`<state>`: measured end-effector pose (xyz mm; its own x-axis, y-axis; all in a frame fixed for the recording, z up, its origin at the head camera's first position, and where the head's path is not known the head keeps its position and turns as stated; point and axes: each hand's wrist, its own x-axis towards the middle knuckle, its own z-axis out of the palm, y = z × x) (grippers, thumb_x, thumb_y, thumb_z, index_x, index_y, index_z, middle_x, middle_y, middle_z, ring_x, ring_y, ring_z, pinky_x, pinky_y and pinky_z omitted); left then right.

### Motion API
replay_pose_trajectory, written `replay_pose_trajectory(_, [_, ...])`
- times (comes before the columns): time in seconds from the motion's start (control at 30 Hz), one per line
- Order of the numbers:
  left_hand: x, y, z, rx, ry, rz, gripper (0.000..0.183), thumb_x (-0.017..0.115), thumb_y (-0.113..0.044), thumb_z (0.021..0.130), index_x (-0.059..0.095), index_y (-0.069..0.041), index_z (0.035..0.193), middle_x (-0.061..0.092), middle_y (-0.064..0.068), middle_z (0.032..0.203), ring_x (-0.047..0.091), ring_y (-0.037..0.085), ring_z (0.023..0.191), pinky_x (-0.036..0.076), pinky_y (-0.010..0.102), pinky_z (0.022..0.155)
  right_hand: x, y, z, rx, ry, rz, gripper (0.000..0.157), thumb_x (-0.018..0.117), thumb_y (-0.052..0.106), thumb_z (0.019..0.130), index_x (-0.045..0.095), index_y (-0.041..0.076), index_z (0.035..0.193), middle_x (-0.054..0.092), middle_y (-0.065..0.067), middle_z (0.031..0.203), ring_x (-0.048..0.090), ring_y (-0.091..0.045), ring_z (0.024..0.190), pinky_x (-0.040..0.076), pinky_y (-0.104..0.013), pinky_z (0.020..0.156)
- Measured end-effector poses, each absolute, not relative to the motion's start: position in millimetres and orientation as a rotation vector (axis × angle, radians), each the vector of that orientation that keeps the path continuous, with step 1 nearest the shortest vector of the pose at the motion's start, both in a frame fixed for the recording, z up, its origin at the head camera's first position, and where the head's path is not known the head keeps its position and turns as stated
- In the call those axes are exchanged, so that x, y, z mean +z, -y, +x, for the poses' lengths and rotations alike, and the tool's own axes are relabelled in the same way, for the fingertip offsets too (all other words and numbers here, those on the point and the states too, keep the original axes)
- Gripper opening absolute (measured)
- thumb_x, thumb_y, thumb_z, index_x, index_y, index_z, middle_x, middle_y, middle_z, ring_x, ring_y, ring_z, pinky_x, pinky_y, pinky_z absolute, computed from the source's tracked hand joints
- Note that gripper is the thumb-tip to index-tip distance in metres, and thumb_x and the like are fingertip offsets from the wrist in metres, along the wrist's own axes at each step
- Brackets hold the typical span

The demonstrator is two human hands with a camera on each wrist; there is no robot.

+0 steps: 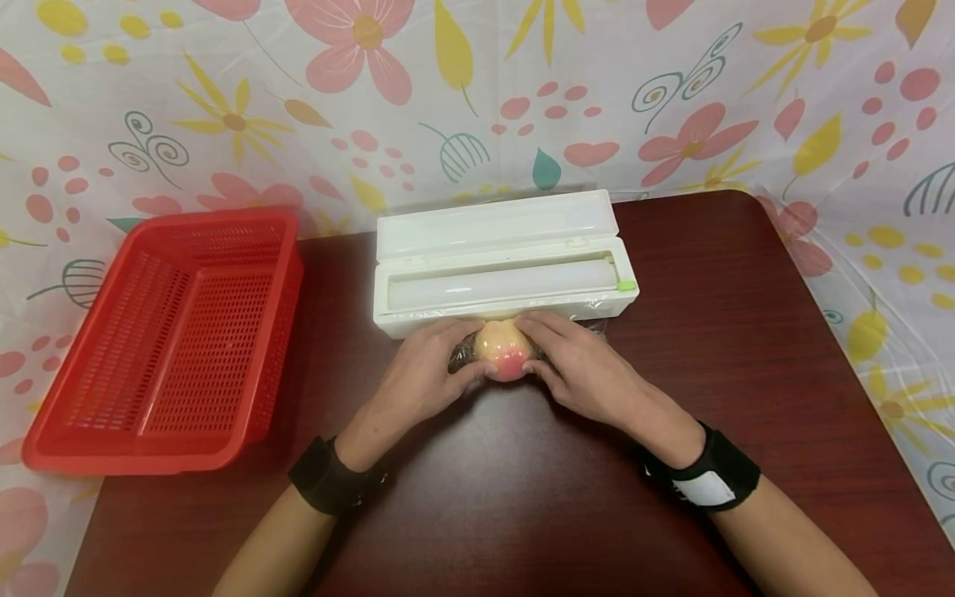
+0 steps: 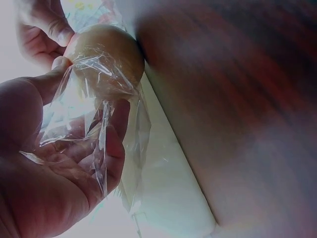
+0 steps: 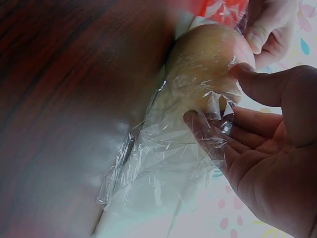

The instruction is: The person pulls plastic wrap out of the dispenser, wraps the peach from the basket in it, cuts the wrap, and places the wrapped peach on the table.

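Observation:
Between both hands is a yellow and pink peach (image 1: 503,350), wrapped partly in clear cling film (image 3: 158,161). From the left side my left hand (image 1: 425,369) holds it, thumb at the near side and fingers on the far side. My right hand (image 1: 593,369) grips the opposite side in the same way. Loose film hangs in creases over the fingers in both wrist views. Just behind the peach stands a white cling film dispenser (image 1: 395,322), its lid (image 1: 496,228) raised and a film roll (image 1: 500,283) inside.
A red plastic basket (image 1: 160,460) stands at the left of the dark wooden table (image 1: 515,497). A green slider (image 1: 625,285) sits at the dispenser's right end. Behind the table hangs a flower-patterned cloth (image 1: 485,108).

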<state>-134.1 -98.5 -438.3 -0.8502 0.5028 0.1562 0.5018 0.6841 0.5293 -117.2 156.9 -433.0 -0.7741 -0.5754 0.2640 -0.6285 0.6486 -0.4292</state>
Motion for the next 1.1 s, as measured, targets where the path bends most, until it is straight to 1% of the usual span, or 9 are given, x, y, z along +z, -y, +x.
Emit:
replay_pose_trajectory(0.23, [-437.3, 99.0, -134.6, 0.904, -2.86, 0.888, 0.056, 0.082, -0.037, 0.095, 0.066, -0.009, 0.141, 0.071, 0.005, 0.134, 0.068, 0.021, 0.122, 0.055, 0.038, 0.104, -433.1, -156.8, -117.2, 0.787, 2.771, 1.002, 0.052, 0.076, 0.014, 0.099, 0.056, -0.006, 0.143, 0.06, -0.02, 0.143, 0.06, -0.032, 0.133, 0.052, -0.047, 0.108])
replay_pose_trajectory(0.43, [-437.6, 99.6, -134.6, 0.904, -2.857, 0.903, 0.056, 0.081, -0.037, 0.095, 0.066, -0.008, 0.141, 0.071, 0.006, 0.134, 0.067, 0.022, 0.123, 0.055, 0.039, 0.104, -433.5, -155.6, -116.6, 0.839, 2.769, 0.999, 0.051, 0.075, 0.012, 0.099, 0.053, -0.002, 0.144, 0.061, -0.017, 0.14, 0.063, -0.03, 0.127, 0.056, -0.047, 0.102])
replay_pose_trajectory(0.6, [-439.0, 99.5, -134.1, 0.904, -2.858, 0.898, 0.057, 0.081, -0.037, 0.096, 0.065, -0.007, 0.142, 0.07, 0.006, 0.135, 0.067, 0.022, 0.124, 0.054, 0.039, 0.105, -434.4, -154.5, -115.8, 0.845, 2.732, 1.022, 0.046, 0.075, 0.006, 0.097, 0.056, 0.001, 0.138, 0.062, -0.016, 0.136, 0.063, -0.029, 0.123, 0.056, -0.046, 0.101])
replay_pose_trajectory(0.67, [-439.4, 99.3, -133.8, 0.902, -2.861, 0.9, 0.057, 0.081, -0.037, 0.096, 0.065, -0.007, 0.142, 0.07, 0.007, 0.136, 0.066, 0.023, 0.125, 0.054, 0.039, 0.106, -434.9, -153.3, -115.6, 0.842, 2.716, 1.023, 0.043, 0.075, 0.007, 0.097, 0.057, 0.001, 0.136, 0.062, -0.015, 0.134, 0.064, -0.028, 0.121, 0.057, -0.045, 0.099])
replay_pose_trajectory(0.8, [-439.9, 99.0, -133.6, 0.899, -2.866, 0.909, 0.056, 0.081, -0.036, 0.096, 0.066, -0.007, 0.141, 0.07, 0.008, 0.135, 0.066, 0.024, 0.125, 0.053, 0.039, 0.107, -437.1, -150.2, -114.8, 0.856, 2.68, 1.016, 0.042, 0.075, 0.008, 0.095, 0.059, -0.002, 0.133, 0.062, -0.016, 0.134, 0.063, -0.028, 0.12, 0.055, -0.045, 0.101])
replay_pose_trajectory(0.93, [-439.9, 98.9, -133.9, 0.892, -2.869, 0.906, 0.056, 0.081, -0.036, 0.096, 0.066, -0.007, 0.141, 0.07, 0.008, 0.136, 0.066, 0.023, 0.126, 0.053, 0.039, 0.107, -438.8, -147.8, -112.2, 0.799, 2.65, 1.012, 0.046, 0.074, 0.01, 0.094, 0.06, -0.007, 0.135, 0.061, -0.02, 0.136, 0.062, -0.033, 0.126, 0.053, -0.048, 0.106])
replay_pose_trajectory(1.1, [-439.0, 99.6, -134.0, 0.886, -2.871, 0.898, 0.057, 0.08, -0.038, 0.096, 0.065, -0.007, 0.141, 0.07, 0.007, 0.136, 0.066, 0.023, 0.125, 0.054, 0.039, 0.106, -437.6, -146.7, -109.3, 0.671, 2.639, 1.004, 0.052, 0.077, 0.013, 0.093, 0.061, -0.008, 0.137, 0.058, -0.021, 0.138, 0.06, -0.036, 0.126, 0.054, -0.049, 0.104])
